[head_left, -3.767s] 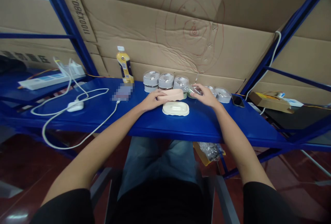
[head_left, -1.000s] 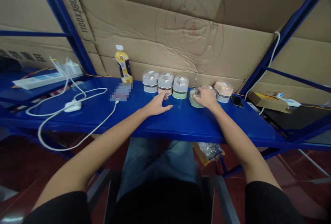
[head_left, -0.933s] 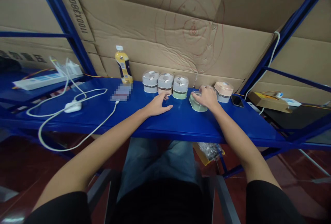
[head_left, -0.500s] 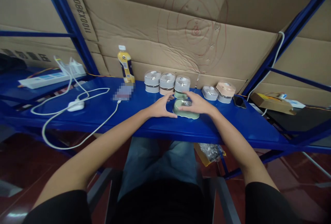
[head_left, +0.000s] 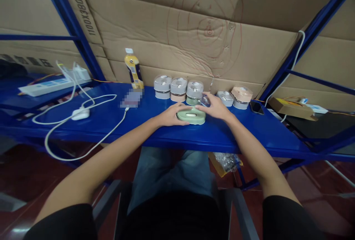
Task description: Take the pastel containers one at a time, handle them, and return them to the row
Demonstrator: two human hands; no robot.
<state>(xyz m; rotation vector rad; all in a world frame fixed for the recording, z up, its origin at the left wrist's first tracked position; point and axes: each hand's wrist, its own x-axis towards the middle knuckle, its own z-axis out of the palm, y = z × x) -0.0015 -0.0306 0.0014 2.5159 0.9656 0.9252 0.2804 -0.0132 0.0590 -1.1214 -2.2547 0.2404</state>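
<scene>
On the front part of the blue table (head_left: 238,132) lies a pale green oval container (head_left: 191,115), its top showing a small light oblong slot. My left hand (head_left: 173,115) is wrapped round its left end, thumb in front and fingers behind. My right hand (head_left: 215,107) is curled round a clear plastic cover (head_left: 205,101), just above and behind the container's right end. The thumb of that hand reaches toward the container's rear edge; whether it touches cannot be told. Directly behind stands a grey-and-green stacked pair of containers (head_left: 195,90).
Other stacked containers (head_left: 162,85) stand left along the cardboard wall. To the right are a small grey container (head_left: 225,98), a peach-topped stack (head_left: 242,95) and a phone (head_left: 256,108). A yellow bottle (head_left: 134,70) and a white cable (head_left: 111,136) occupy the left side.
The clear cover has come off the green container and is in my right hand, up and to the right. The container has shifted left into my left hand's grip.
</scene>
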